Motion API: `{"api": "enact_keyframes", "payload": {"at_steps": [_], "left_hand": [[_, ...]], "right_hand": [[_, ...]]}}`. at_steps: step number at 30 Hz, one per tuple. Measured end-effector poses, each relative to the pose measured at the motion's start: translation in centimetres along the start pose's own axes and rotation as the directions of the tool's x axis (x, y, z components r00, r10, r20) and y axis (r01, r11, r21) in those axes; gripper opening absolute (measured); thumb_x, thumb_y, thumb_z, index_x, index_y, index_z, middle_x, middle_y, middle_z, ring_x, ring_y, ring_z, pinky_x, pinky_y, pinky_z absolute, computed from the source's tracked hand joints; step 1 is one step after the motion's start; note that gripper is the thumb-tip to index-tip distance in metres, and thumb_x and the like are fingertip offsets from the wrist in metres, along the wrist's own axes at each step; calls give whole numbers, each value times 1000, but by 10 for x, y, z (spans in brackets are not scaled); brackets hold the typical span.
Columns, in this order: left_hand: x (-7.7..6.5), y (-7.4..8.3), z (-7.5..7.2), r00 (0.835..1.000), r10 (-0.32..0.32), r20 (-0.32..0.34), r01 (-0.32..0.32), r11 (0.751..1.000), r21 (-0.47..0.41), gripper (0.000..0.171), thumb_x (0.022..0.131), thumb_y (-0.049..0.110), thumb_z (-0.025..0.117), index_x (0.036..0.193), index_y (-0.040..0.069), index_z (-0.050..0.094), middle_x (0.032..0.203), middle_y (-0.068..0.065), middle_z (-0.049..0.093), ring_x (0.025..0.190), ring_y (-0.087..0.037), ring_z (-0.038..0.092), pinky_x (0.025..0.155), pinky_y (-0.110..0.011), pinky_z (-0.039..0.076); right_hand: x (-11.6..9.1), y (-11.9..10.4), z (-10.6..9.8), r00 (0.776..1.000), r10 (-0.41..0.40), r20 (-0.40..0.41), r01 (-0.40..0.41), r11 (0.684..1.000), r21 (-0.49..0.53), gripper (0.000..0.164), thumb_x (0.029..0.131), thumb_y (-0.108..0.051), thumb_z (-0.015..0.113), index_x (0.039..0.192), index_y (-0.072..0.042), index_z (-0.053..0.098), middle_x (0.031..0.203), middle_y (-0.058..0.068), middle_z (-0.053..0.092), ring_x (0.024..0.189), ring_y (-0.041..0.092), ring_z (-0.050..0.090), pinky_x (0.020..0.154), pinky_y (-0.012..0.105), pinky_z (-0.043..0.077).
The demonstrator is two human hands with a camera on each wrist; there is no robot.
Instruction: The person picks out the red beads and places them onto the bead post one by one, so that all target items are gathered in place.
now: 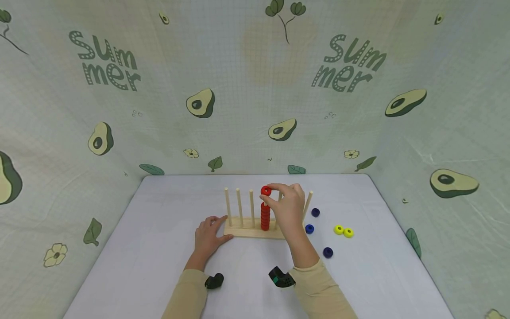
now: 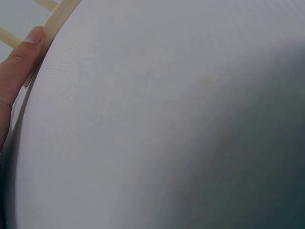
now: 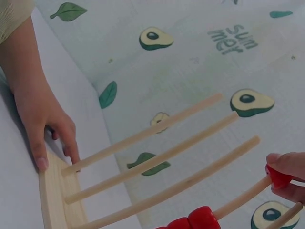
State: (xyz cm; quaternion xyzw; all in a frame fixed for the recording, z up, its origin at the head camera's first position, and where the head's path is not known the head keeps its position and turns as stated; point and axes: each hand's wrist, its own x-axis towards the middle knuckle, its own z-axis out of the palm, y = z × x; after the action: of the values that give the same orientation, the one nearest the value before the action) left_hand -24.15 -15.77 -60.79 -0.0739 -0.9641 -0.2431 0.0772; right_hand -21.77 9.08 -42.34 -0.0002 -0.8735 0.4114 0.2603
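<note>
A wooden peg rack [image 1: 244,231] with a row of upright pegs stands on the table. My right hand [image 1: 290,208] pinches a red bead [image 1: 263,192] between thumb and fingers. In the right wrist view this bead [image 3: 278,178] is right at the tip of one peg. Lower on that same peg sits a stack of red beads [image 1: 265,218]. The three pegs left of it are bare. My left hand [image 1: 207,238] holds the left end of the rack's base, thumb at the front edge and fingers toward the back. In the left wrist view its thumb [image 2: 24,57] presses the base's edge.
Right of the rack lie a blue bead [image 1: 309,229], a dark bead [image 1: 315,212] and another dark bead [image 1: 328,252]. Two yellow beads [image 1: 348,232] sit farther right on the white table [image 1: 159,248]. A cloth with avocado prints [image 1: 239,53] hangs behind and at the sides.
</note>
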Motion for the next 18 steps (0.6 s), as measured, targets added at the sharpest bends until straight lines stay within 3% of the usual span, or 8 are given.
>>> {"api": "enact_keyframes", "payload": {"at_steps": [7,18], "left_hand": [[0,0,0,1000,2,-5,-2,1000,10,73,77,52,78,140,25,54,130,-11,48,106,-31,48,83,-46,36],[0,0,1,1000,10,-11,-10,1000,7,73,76,53,78,139,24,55,128,-11,48,105,-31,47,83,-46,36]], "right_hand": [[1,-1,-1,1000,3,21,-2,1000,-31,30,72,-26,89,99,-17,79,65,-2,48,82,20,39,63,35,30],[1,1,0,1000,-13,27,14,999,-45,30,72,-25,89,99,-17,79,70,-2,58,82,20,39,65,36,30]]}}
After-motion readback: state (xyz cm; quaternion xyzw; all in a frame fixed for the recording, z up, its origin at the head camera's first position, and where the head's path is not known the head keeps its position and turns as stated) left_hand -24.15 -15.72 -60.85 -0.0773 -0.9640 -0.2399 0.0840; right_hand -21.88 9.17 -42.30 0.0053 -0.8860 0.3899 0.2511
